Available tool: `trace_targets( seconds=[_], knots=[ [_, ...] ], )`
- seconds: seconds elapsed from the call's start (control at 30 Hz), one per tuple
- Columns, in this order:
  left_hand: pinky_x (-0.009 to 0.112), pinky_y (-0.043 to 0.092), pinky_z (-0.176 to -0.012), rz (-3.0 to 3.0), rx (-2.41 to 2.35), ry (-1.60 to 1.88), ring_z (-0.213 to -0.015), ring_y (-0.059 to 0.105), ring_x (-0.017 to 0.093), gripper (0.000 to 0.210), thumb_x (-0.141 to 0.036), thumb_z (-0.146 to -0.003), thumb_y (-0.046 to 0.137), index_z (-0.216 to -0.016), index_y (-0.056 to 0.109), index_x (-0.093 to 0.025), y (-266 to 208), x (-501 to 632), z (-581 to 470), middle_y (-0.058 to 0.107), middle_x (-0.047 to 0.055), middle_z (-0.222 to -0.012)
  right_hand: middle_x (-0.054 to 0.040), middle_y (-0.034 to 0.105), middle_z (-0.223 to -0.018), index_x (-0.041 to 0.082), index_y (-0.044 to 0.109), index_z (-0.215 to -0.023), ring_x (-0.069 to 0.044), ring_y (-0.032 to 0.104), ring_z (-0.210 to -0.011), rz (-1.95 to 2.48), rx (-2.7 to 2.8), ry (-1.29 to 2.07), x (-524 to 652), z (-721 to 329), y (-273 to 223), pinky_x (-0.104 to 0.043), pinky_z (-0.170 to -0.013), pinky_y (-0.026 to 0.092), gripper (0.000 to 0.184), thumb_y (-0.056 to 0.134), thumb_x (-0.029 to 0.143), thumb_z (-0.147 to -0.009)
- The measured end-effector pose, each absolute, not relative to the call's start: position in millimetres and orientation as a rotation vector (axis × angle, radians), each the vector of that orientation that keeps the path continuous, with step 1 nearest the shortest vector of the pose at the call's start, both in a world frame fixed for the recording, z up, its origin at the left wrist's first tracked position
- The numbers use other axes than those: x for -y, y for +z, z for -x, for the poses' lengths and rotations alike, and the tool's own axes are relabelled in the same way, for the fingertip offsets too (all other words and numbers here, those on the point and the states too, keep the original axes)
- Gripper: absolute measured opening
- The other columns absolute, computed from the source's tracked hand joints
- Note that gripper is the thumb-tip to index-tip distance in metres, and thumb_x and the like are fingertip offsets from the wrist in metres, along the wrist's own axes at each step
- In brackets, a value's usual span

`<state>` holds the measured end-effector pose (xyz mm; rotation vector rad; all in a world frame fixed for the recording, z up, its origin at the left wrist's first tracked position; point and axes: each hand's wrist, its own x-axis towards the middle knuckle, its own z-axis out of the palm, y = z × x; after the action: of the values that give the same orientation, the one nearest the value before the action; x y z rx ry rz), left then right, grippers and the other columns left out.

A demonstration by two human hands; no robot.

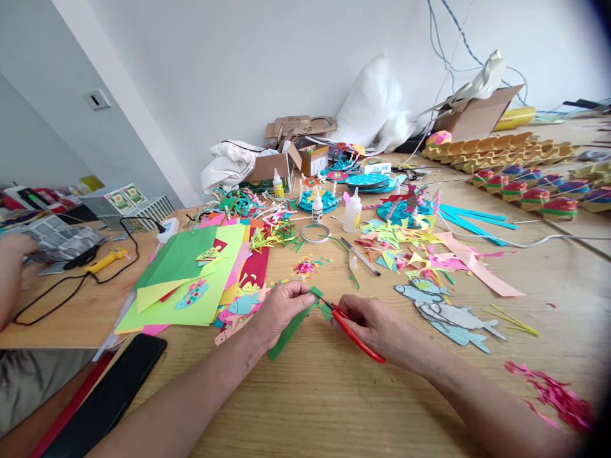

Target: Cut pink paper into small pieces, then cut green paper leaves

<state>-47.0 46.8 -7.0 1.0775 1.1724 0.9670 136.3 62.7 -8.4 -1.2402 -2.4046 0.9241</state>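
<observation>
My left hand [289, 300] pinches a strip of green paper [289, 336] that slants down toward me over the table. Red-handled scissors [359, 338] are gripped in my right hand [370, 321], their blades at the upper end of the strip. A small cut green piece [325, 310] hangs by the blades. Just beyond lies a little heap of pink and orange paper bits [305, 267]. Left of my hands are cut-out paper fish [245, 304] beside stacked coloured sheets [184, 261]. Grey and blue paper fish [456, 313] lie to the right.
Glue bottles [352, 213], a tape ring [316, 234] and a pen [365, 259] stand or lie ahead. Paper scraps [405, 245] spread at right. A black phone [112, 388] lies at lower left. Another person's arm [12, 270] is at far left near a yellow glue gun [107, 259].
</observation>
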Motion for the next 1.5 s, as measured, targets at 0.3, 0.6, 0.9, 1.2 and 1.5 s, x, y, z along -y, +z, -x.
trace_targets(
  seconds=[0.3,0.6,0.9,1.2,1.5],
  knots=[
    [0.021,0.031,-0.059,-1.139,-1.154,0.918,-0.06,0.043,0.009,0.024,-0.036,-0.069,0.06,-0.072,0.058,-0.012,-10,-48,52,0.049,-0.001,-0.062,0.0032,0.047,-0.053,0.019,0.047,-0.065,-0.009,0.037,-0.047,1.262,2.4,0.942,-64,-138,-7,-0.022,-0.044,0.025,0.032,0.036,0.043,-0.083],
    [0.02,0.026,-0.053,-1.18,-1.211,0.891,-0.054,0.035,0.007,0.026,-0.036,-0.066,0.061,-0.061,0.049,-0.013,-6,-48,51,0.042,-0.004,-0.057,0.0028,0.049,-0.054,0.019,0.048,-0.062,-0.009,0.038,-0.048,1.291,2.437,0.976,-64,-141,1,-0.021,-0.043,0.025,0.032,0.038,0.043,-0.082],
    [0.021,0.03,-0.055,-1.237,-1.213,0.823,-0.057,0.042,0.009,0.021,-0.034,-0.066,0.06,-0.068,0.055,-0.014,-5,-42,43,0.05,-0.002,-0.061,0.0045,0.048,-0.063,0.02,0.042,-0.073,-0.01,0.044,-0.055,1.113,1.926,1.333,-66,-134,-11,-0.021,-0.049,0.035,0.025,0.059,0.038,-0.068],
    [0.021,0.027,-0.053,-1.399,-1.222,0.714,-0.055,0.037,0.009,0.013,-0.027,-0.067,0.056,-0.066,0.054,-0.014,-12,-40,36,0.045,-0.004,-0.058,0.0048,0.046,-0.063,0.021,0.039,-0.072,-0.01,0.046,-0.058,0.998,1.726,1.409,-61,-123,-21,-0.023,-0.054,0.04,0.019,0.058,0.023,-0.066],
    [0.021,0.024,-0.051,-1.347,-1.212,0.79,-0.053,0.034,0.008,0.023,-0.036,-0.068,0.057,-0.062,0.051,-0.014,-2,-40,42,0.04,-0.005,-0.055,0.0052,0.044,-0.059,0.02,0.042,-0.07,-0.01,0.041,-0.054,1.169,1.977,1.213,-65,-133,-5,-0.021,-0.047,0.033,0.021,0.05,0.038,-0.075]
  ],
)
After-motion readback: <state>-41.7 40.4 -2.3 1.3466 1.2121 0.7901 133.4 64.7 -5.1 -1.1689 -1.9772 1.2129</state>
